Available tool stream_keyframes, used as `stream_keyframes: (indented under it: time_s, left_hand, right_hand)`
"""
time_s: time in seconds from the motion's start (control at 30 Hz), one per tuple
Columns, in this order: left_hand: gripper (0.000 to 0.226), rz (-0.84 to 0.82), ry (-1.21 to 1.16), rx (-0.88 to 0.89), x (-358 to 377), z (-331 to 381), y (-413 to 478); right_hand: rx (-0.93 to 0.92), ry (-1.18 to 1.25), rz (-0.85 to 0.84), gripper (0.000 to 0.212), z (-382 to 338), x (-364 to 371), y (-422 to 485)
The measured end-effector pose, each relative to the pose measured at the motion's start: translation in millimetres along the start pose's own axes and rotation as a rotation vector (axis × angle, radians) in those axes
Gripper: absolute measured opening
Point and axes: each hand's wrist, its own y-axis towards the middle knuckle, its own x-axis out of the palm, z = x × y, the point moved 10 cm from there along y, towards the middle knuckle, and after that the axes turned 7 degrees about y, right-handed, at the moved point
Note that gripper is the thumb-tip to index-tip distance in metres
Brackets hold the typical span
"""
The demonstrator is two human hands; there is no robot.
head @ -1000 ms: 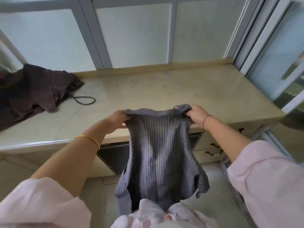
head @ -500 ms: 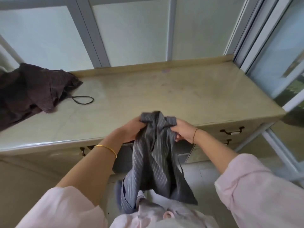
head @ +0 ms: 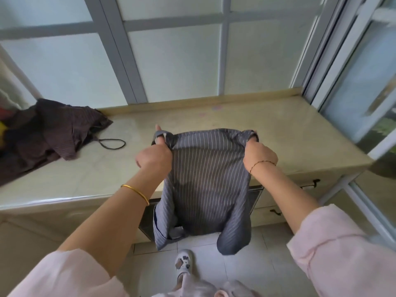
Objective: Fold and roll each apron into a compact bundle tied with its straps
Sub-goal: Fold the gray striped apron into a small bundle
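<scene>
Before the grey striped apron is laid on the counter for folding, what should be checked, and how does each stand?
1. Left hand grips a top corner of the grey striped apron: ok.
2. Right hand grips the other top corner: ok.
3. Lower side edges flat: not ok, they curl inward.
4. Brown apron pile and black cord loop lie left of the middle of the counter: ok.
5. Straps located: cannot tell.

Beige counter (head: 246, 116) below frosted window (head: 177, 61); tiled floor (head: 246, 264).
</scene>
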Motion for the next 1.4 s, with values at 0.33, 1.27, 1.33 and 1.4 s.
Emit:
stream_keyframes:
  time_s: [0.33, 1.27, 1.33, 1.4]
  left_hand:
    - [0.058, 0.24, -0.426, 0.295, -31, 6, 3]
    - [0.06, -0.132, -0.841, 0.231, 1, -32, 12]
    - [0.014, -0.123, -0.727, 0.296, -2, -29, 8]
    - [0.005, -0.086, -0.669, 0.315, -6, -27, 5]
  right_hand:
    - [-0.151, 0.194, 0.19, 0.031, 4, -29, 7]
    - [-0.101, 0.26, -0.117, 0.034, -6, -8, 8]
    - [-0.124, 0.198, -0.059, 0.029, -12, -16, 5]
    - [-0.151, 0.161, 0.031, 0.021, -16, -24, 3]
